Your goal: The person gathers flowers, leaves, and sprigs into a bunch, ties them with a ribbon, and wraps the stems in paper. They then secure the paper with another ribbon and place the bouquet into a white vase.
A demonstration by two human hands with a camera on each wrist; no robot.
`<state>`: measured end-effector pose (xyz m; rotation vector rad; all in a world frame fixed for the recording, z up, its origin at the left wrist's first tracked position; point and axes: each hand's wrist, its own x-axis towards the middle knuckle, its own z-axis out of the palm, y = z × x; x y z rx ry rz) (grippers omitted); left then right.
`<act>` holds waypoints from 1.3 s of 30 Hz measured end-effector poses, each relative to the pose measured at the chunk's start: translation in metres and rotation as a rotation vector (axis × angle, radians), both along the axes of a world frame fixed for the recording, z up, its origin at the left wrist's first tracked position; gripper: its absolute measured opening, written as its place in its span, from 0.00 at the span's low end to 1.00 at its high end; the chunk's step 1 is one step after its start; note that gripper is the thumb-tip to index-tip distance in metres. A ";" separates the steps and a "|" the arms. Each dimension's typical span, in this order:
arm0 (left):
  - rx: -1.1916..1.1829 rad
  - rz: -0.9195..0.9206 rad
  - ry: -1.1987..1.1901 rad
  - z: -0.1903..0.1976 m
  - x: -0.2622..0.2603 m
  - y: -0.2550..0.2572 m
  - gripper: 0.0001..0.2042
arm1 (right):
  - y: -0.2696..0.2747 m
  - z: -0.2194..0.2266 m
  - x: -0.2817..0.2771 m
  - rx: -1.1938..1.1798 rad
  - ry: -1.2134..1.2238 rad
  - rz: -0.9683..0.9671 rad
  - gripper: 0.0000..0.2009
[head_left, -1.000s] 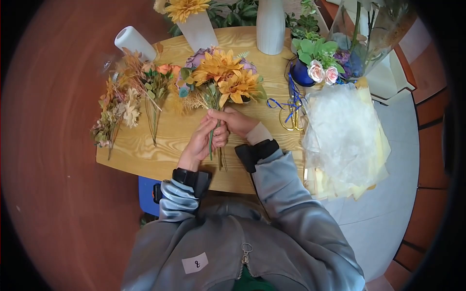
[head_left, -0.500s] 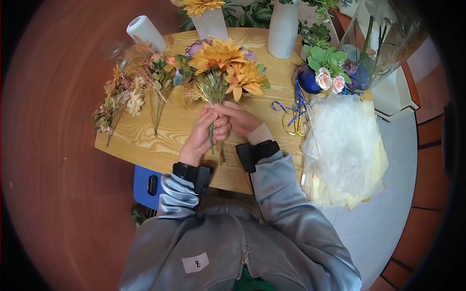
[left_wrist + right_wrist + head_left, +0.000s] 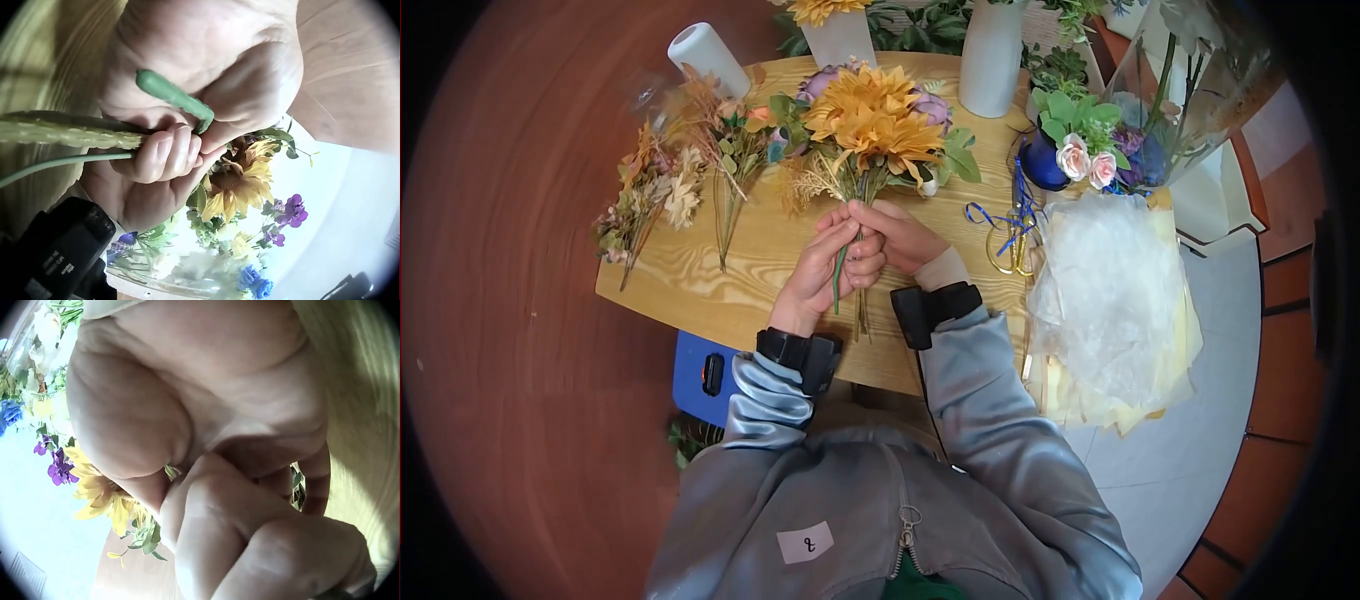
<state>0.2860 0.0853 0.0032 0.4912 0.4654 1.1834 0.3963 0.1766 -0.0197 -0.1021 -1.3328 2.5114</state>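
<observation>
A bouquet of artificial flowers (image 3: 875,115) with big orange blooms, purple blooms and green leaves stands upright between my hands in the head view. My left hand (image 3: 818,268) grips its stems, fingers curled round them. Just above and to the right, my right hand (image 3: 908,243) holds the same stems, its thumb side against the left fingers. Stem ends (image 3: 861,318) stick out below the hands. In the left wrist view a thick green stem (image 3: 169,95) lies across the left palm. The right wrist view has the left fingers (image 3: 219,534) tucked against the right palm, hiding most of the stems.
Loose flower sprays (image 3: 640,205) lie at the table's left. White vases (image 3: 992,60) stand along the back edge, one white vase (image 3: 705,60) leaning. Gold-handled scissors (image 3: 1010,245) with blue ribbon lie right of my hands, beside stacked wrapping sheets (image 3: 1110,300) and a blue pot (image 3: 1043,163).
The bouquet has turned in my hands, so its orange blooms now cluster together facing up. Both hands keep hold of the stems. The head view has shifted slightly.
</observation>
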 end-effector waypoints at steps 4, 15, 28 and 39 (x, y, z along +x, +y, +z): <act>-0.024 -0.008 0.034 -0.001 0.000 0.002 0.09 | 0.000 0.002 0.002 0.007 -0.024 -0.027 0.23; -0.014 0.008 0.072 -0.005 -0.002 0.009 0.08 | 0.000 0.007 0.003 -0.067 -0.071 -0.066 0.21; -0.077 0.009 0.055 -0.010 -0.031 0.025 0.07 | 0.004 -0.013 -0.008 0.382 -0.189 -0.450 0.16; 0.012 -0.104 -0.025 -0.010 -0.059 0.026 0.08 | -0.016 0.021 0.065 1.108 -1.236 -1.207 0.10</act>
